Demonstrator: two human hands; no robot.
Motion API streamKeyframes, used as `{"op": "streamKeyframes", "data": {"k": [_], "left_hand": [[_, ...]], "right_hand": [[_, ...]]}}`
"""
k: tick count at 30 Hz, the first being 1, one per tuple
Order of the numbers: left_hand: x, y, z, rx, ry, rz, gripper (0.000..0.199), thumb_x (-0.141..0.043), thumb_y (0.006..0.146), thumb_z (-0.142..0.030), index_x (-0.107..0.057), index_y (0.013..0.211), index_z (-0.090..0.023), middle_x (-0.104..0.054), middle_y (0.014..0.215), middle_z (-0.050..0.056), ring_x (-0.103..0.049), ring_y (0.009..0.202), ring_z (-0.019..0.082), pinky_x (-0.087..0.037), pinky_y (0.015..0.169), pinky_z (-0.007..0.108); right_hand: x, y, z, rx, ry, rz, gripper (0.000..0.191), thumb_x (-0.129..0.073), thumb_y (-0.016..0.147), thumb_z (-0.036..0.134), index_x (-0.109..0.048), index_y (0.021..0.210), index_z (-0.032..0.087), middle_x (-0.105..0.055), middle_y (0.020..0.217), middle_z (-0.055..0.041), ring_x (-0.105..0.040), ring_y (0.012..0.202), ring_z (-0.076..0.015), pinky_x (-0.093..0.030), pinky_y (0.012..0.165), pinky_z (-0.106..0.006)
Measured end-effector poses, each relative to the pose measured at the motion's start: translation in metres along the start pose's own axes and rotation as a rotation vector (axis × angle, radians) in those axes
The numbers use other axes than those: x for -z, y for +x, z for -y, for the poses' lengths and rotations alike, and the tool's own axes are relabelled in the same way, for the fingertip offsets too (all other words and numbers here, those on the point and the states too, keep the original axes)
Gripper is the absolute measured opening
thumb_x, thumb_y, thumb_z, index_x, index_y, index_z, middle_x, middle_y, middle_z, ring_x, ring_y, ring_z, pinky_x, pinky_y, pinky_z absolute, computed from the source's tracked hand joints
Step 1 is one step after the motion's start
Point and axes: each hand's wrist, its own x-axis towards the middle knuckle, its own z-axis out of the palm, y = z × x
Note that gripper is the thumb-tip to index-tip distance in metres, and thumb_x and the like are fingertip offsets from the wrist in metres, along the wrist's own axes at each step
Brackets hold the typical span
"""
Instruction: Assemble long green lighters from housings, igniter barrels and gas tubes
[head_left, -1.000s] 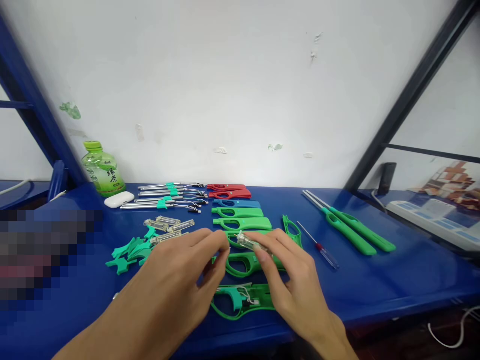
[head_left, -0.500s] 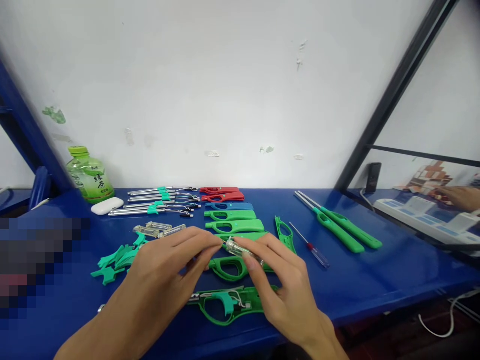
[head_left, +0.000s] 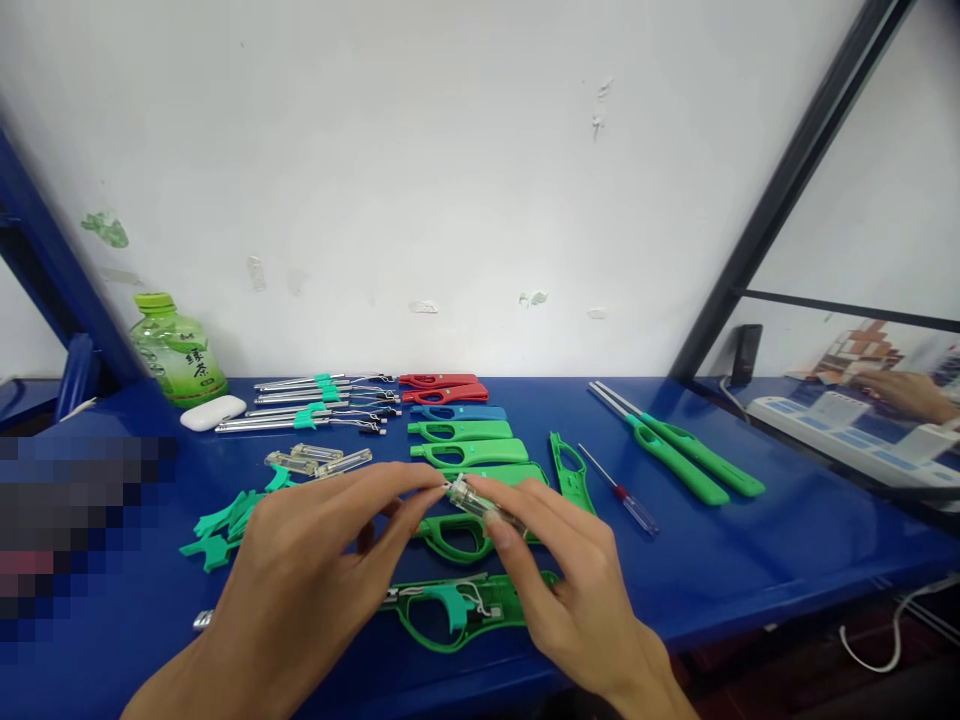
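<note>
My right hand [head_left: 574, 575] pinches a clear lighter fuel tank [head_left: 476, 503] between thumb and fingers, tilted above the green handle shells. At the tank's pale valve end, my left hand [head_left: 315, 570] has thumb and forefinger pressed together. Whatever sits in that pinch is too small to make out. Below both hands lies an open green lighter shell [head_left: 510, 612] with a teal trigger [head_left: 452, 605], thin wires and a metal rod in it. Another green shell [head_left: 454, 552] lies just behind, partly hidden by my fingers.
To the left are loose teal triggers [head_left: 240, 515], clear fuel tanks [head_left: 345, 462] and metal rod assemblies [head_left: 300, 425]. Red shells [head_left: 442, 395] lie at the back. A screwdriver [head_left: 637, 512] and two long green lighters [head_left: 682, 465] are on the right. A bottle [head_left: 180, 355] stands back left.
My left hand has shifted slightly, its fingertips still at the tank's valve end. My right hand keeps hold of the tank in nearly the same place.
</note>
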Motion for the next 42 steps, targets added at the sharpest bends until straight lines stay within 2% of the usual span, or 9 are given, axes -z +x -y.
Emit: {"op": "streamKeyframes", "data": {"k": [3, 9, 13, 17, 22, 27, 34, 39, 42], "left_hand": [[-0.002, 0.002, -0.002, -0.018, -0.033, 0.01, 0.016, -0.063, 0.114, -0.024, -0.075, 0.106, -0.03, -0.085, 0.089, -0.011, -0.076, 0.063, 0.007, -0.061, 0.072, 0.015], [-0.005, 0.003, -0.003, 0.002, -0.038, 0.037, 0.022, -0.057, 0.115, -0.02, -0.072, 0.102, -0.028, -0.084, 0.093, -0.005, -0.08, 0.077, 0.011, -0.064, 0.08, 0.018], [-0.007, 0.002, -0.003, 0.006, -0.027, 0.041, 0.024, -0.053, 0.113, -0.016, -0.072, 0.103, -0.027, -0.083, 0.091, -0.004, -0.079, 0.075, 0.013, -0.065, 0.079, 0.02], [-0.009, 0.001, -0.004, -0.005, -0.001, 0.03, 0.023, -0.053, 0.113, -0.012, -0.067, 0.103, -0.027, -0.08, 0.09, -0.006, -0.076, 0.075, 0.01, -0.063, 0.079, 0.017], [-0.011, -0.004, -0.004, -0.01, 0.031, 0.014, 0.027, -0.05, 0.113, -0.005, -0.064, 0.108, -0.028, -0.078, 0.093, -0.008, -0.075, 0.078, 0.007, -0.06, 0.079, 0.013], [-0.013, -0.008, -0.007, 0.025, 0.055, -0.04, 0.026, -0.054, 0.114, -0.006, -0.063, 0.113, -0.03, -0.079, 0.096, -0.008, -0.079, 0.082, 0.008, -0.061, 0.083, 0.015], [-0.012, -0.012, -0.014, 0.092, 0.034, -0.075, 0.026, -0.053, 0.114, -0.009, -0.063, 0.111, -0.033, -0.079, 0.094, -0.011, -0.08, 0.079, 0.007, -0.062, 0.083, 0.015], [-0.012, -0.011, -0.017, 0.089, 0.051, -0.095, 0.026, -0.055, 0.114, -0.008, -0.062, 0.111, -0.033, -0.08, 0.092, -0.011, -0.079, 0.075, 0.008, -0.062, 0.078, 0.015], [-0.012, -0.009, -0.017, 0.088, 0.044, -0.093, 0.026, -0.055, 0.113, -0.009, -0.064, 0.111, -0.033, -0.082, 0.093, -0.01, -0.08, 0.075, 0.009, -0.063, 0.078, 0.016]], "right_hand": [[0.0, -0.001, 0.0, 0.014, 0.002, -0.002, 0.033, -0.06, 0.117, 0.014, -0.077, 0.145, 0.018, -0.086, 0.101, -0.0024, -0.081, 0.083, -0.0177, -0.064, 0.076, -0.031], [0.001, -0.002, 0.0, 0.038, -0.002, 0.005, 0.033, -0.06, 0.118, 0.015, -0.075, 0.147, 0.019, -0.087, 0.098, -0.0016, -0.083, 0.081, -0.0183, -0.065, 0.076, -0.033], [0.001, -0.002, -0.001, 0.065, -0.024, 0.016, 0.035, -0.059, 0.12, 0.017, -0.073, 0.152, 0.019, -0.087, 0.096, -0.0019, -0.082, 0.078, -0.019, -0.064, 0.072, -0.034], [-0.001, -0.002, -0.002, 0.114, -0.043, 0.027, 0.042, -0.061, 0.12, 0.017, -0.068, 0.161, 0.023, -0.089, 0.097, -0.0009, -0.08, 0.074, -0.0186, -0.061, 0.069, -0.035], [-0.002, -0.004, -0.004, 0.124, -0.039, 0.058, 0.051, -0.062, 0.121, 0.019, -0.06, 0.171, 0.026, -0.092, 0.1, -0.0011, -0.079, 0.071, -0.0196, -0.061, 0.069, -0.037], [-0.003, -0.003, -0.003, 0.139, 0.014, 0.08, 0.061, -0.062, 0.121, 0.018, -0.05, 0.179, 0.03, -0.093, 0.109, -0.0011, -0.082, 0.077, -0.0189, -0.063, 0.073, -0.035], [-0.002, -0.004, -0.002, 0.15, 0.043, 0.101, 0.064, -0.062, 0.122, 0.02, -0.044, 0.182, 0.032, -0.093, 0.114, -0.0005, -0.081, 0.078, -0.0169, -0.063, 0.074, -0.033], [-0.004, -0.006, -0.002, 0.191, 0.013, 0.105, 0.068, -0.061, 0.122, 0.02, -0.038, 0.185, 0.028, -0.093, 0.111, -0.0025, -0.078, 0.069, -0.017, -0.062, 0.069, -0.034], [-0.005, -0.005, 0.0, 0.172, 0.013, 0.079, 0.063, -0.062, 0.121, 0.019, -0.046, 0.181, 0.028, -0.092, 0.105, -0.0018, -0.079, 0.069, -0.018, -0.063, 0.068, -0.034]]}}
